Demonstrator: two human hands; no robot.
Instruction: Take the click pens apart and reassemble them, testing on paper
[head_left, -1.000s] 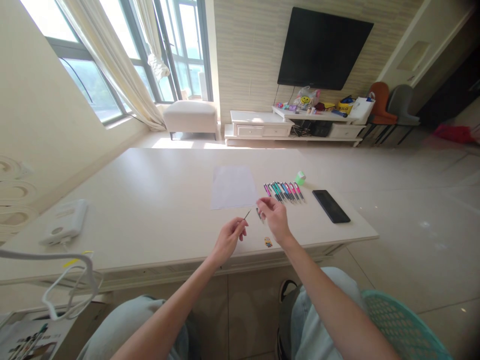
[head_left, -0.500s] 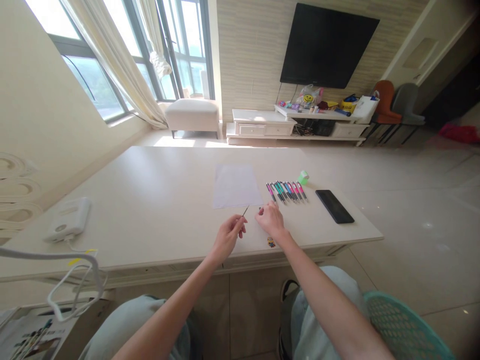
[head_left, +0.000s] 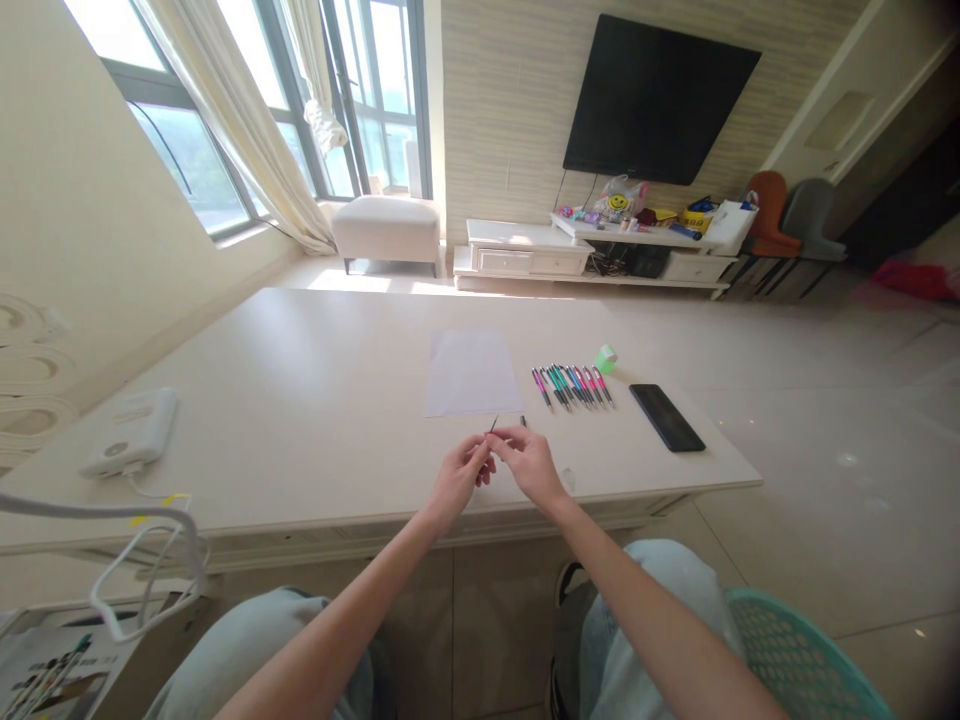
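My left hand (head_left: pixel 459 478) is closed in a pinch around a thin dark pen refill (head_left: pixel 493 424), whose tip points up and away from me. The fingertips of my right hand (head_left: pixel 527 462) meet those of the left and pinch at the refill's lower part, which the fingers hide. Just beyond my right knuckles lies a short black pen piece (head_left: pixel 523 421) on the white table (head_left: pixel 330 400). To the right is a row of several pens (head_left: pixel 571 386) with pink, teal, blue and purple barrels. A blank sheet of paper (head_left: pixel 474 372) lies flat beyond my hands.
A green-and-white small container (head_left: pixel 605 359) stands behind the pens, and a black phone (head_left: pixel 667 417) lies right of them. At the left is a white device (head_left: pixel 131 432) with a cable. A faint translucent patch (head_left: pixel 568 480) shows near the front edge. A teal basket (head_left: pixel 810 650) stands lower right.
My right hand has moved left from beside the pens to meet my left hand at the refill. The short black piece now lies uncovered on the table.
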